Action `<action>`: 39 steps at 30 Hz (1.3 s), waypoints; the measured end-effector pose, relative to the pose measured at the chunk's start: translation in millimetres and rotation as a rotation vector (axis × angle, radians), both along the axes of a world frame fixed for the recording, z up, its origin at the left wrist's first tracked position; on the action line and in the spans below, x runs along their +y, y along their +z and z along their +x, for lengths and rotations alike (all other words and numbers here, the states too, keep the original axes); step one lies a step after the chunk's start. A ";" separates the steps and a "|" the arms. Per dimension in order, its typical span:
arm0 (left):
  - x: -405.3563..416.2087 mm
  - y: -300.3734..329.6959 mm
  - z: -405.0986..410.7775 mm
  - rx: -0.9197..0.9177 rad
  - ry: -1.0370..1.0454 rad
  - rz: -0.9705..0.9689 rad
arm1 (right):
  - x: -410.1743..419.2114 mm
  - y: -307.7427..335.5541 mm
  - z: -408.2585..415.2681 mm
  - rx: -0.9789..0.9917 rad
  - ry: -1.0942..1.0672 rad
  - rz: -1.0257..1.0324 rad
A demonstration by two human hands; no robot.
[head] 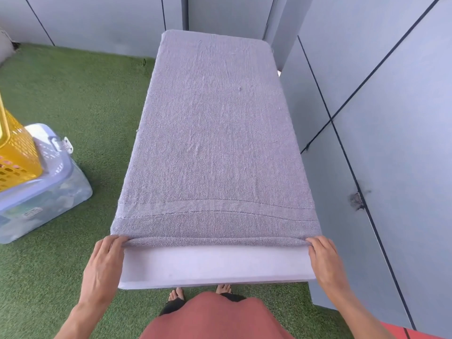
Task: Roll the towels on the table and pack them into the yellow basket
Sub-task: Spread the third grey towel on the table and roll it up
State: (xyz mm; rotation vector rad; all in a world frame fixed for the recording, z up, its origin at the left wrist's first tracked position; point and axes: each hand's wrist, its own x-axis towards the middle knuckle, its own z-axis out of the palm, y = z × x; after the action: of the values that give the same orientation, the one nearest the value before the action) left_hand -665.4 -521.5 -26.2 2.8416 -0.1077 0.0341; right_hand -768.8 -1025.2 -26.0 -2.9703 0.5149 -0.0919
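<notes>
Grey towel (215, 133) spread flat along the white table (212, 267), near edge turned over into a first narrow roll; left hand (105, 263) and right hand (325, 260) pinching that roll at its two corners; yellow basket (14, 152) on a clear storage box (41, 192) at far left, on green turf (93, 94)

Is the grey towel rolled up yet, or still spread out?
Mostly spread. The towel lies flat along the table; only its near edge is turned into a first thin roll, pinched by the left hand and right hand.
</notes>
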 end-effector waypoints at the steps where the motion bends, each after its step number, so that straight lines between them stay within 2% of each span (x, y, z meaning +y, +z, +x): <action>1: 0.0 2.3 0.2 0.007 -0.019 -0.037 | -2.2 -1.5 0.7 -0.002 0.010 -0.004; 4: 10.8 -1.5 2.0 0.001 -0.098 -0.046 | -13.3 2.5 -3.4 0.068 0.039 0.057; 8: 32.5 -0.1 15.2 0.198 -0.183 -0.035 | -31.6 23.6 1.6 0.259 0.060 0.286; 11: 27.7 12.2 45.8 0.474 -0.055 -0.169 | -42.4 39.8 30.3 0.452 0.034 0.461; 13: 25.3 15.5 62.2 0.524 0.013 -0.260 | -43.3 42.9 45.0 0.499 -0.003 0.486; 14: 24.5 18.0 65.9 0.521 0.038 -0.286 | -41.9 43.2 48.7 0.489 -0.031 0.490; 16: 23.2 19.3 63.0 0.401 0.013 -0.197 | -40.4 40.1 47.5 0.369 -0.070 0.471; 19: 17.9 13.9 38.9 0.128 -0.104 -0.008 | -31.9 28.2 28.2 0.176 -0.047 0.273; 22: 6.8 3.9 7.6 0.020 -0.146 0.013 | -10.6 14.7 2.9 0.055 -0.002 0.130; 25: 2.5 -6.2 -2.9 0.007 -0.158 0.070 | -4.1 1.8 -8.9 0.037 -0.006 0.157; 28: 5.4 -14.5 9.6 0.072 -0.159 0.099 | -3.9 -2.1 -3.1 0.026 -0.034 0.176; 32: 1.2 -16.8 19.4 0.100 -0.096 0.025 | -0.8 -4.9 3.4 -0.018 0.000 0.008; 36: 5.4 -13.0 8.9 0.108 -0.058 -0.022 | -0.1 2.4 -10.4 0.002 -0.056 -0.116; 39: 6.0 -13.5 10.2 0.093 -0.069 -0.014 | 3.0 0.2 -5.1 -0.019 -0.044 -0.086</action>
State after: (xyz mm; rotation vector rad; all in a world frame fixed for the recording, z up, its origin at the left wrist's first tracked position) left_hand -655.2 -515.5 -39.6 2.8176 -0.1838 -0.1116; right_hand -773.9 -1022.2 -25.8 -3.0389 0.5884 -0.1500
